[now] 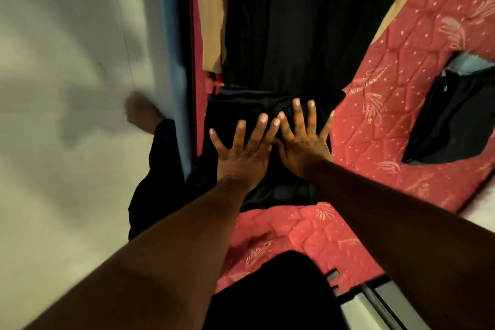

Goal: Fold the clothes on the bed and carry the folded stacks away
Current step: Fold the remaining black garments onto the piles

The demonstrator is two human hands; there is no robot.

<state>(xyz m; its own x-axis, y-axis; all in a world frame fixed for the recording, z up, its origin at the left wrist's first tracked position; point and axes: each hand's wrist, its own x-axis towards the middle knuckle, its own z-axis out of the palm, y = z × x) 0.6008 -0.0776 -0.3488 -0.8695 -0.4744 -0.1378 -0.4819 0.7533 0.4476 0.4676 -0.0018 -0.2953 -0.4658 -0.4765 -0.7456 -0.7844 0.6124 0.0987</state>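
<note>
Red quilted bedcover (401, 120) with a pale leaf and dot print fills the right and lower middle of the head view, and a pale floor (67, 142) runs down the left side beyond the blue bed edge (175, 88).

Both hands lie flat on a folded black garment (241, 107) near the bed's edge. The left hand (241, 153) has its fingers straight and spread wide, palm down, pressing the cloth; its fingertips point away from the person. The right hand (302, 147) rests just beside it, fingers likewise straight and fanned, palm down on the same garment. The inner fingers of the two hands nearly touch or overlap slightly above the middle of the fold. Neither hand curls round anything.

Past the fingertips, a larger spread of black fabric (294, 21) stretches up the bed, with a tan garment (211, 16) lying along its left side. Well to the right of the right hand's fingers, another black garment (450, 120) lies crumpled on the bedcover, with a bit of light blue cloth (466, 63) showing at its top edge. Below the wrists, more dark cloth (270, 292) covers the near part of the bed.

Left of the left hand's fingers, a bare foot (142, 112) stands on the floor beside dark clothing; the picture is blurred there.
</note>
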